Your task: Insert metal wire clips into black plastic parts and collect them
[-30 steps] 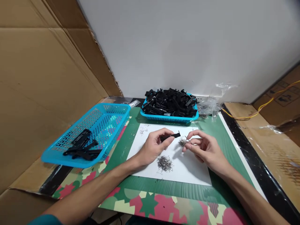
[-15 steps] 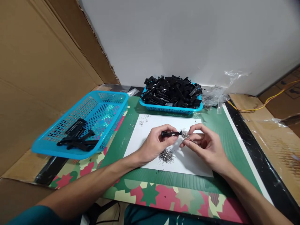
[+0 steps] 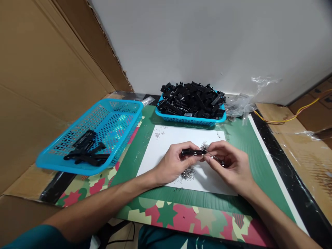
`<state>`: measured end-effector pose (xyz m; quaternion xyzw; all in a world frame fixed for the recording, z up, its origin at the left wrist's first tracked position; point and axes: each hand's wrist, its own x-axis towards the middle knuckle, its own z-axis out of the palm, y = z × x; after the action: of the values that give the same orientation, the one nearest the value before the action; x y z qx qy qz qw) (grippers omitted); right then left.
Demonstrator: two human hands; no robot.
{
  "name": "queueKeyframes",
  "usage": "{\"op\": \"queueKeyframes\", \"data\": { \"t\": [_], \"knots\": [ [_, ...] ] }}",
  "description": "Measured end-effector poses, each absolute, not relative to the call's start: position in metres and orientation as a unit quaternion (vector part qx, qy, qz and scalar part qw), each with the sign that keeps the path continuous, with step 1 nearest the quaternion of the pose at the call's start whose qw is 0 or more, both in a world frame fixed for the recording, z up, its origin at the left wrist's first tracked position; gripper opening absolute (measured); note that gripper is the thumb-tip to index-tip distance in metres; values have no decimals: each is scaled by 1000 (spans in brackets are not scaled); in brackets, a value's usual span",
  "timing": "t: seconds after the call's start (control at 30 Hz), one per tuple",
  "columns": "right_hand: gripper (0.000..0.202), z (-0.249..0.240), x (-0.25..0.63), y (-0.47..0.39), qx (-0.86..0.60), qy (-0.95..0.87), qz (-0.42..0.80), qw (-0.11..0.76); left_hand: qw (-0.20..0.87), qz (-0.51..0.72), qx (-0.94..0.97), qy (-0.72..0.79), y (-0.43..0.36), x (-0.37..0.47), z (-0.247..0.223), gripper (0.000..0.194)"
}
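Over a white sheet [image 3: 155, 148], my left hand [image 3: 172, 162] pinches a small black clip-like piece [image 3: 191, 152] lying level between thumb and fingers. My right hand [image 3: 230, 164] is closed on a thin metal tool [image 3: 213, 157], whose tip meets the right end of the black piece. The two hands nearly touch. Below my left hand lies a pile of small bent wire springs [image 3: 188, 173], partly covered by it. A second wire pile [image 3: 204, 145] is just behind the fingertips, and a few loose wires [image 3: 160, 131] lie at the sheet's far left corner.
A blue basket [image 3: 190, 120] heaped with black pieces stands at the back. Another blue basket [image 3: 129, 136], on the left, holds several black pieces. Crumpled clear plastic [image 3: 240, 105] and a yellow cable [image 3: 293, 118] are at the back right. Cardboard [image 3: 59, 69] rises on the left.
My left hand has moved slightly right and down with the black piece, whose end now meets the tool tip. My right hand's fingers have drawn in closer around the tool.
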<state>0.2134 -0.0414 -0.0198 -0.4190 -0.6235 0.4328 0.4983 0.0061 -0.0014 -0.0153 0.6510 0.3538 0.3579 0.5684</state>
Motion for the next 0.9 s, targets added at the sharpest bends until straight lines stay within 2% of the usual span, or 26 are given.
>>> {"op": "queueKeyframes", "data": {
  "t": [0.2, 0.67, 0.8, 0.9],
  "knots": [
    [10, -21, 210, -41, -462, -602, 432, 488, 577, 362, 637, 361, -3, 6, -16, 25],
    [19, -17, 209, -39, -485, -589, 435, 479, 570, 375, 633, 365, -4, 6, -18, 28],
    [15, -15, 209, -42, -491, -597, 401, 491, 567, 359, 652, 352, -5, 3, -14, 29],
    [12, -14, 210, -43, -510, -600, 349, 508, 600, 340, 646, 326, -5, -1, -10, 38]
  ]
}}
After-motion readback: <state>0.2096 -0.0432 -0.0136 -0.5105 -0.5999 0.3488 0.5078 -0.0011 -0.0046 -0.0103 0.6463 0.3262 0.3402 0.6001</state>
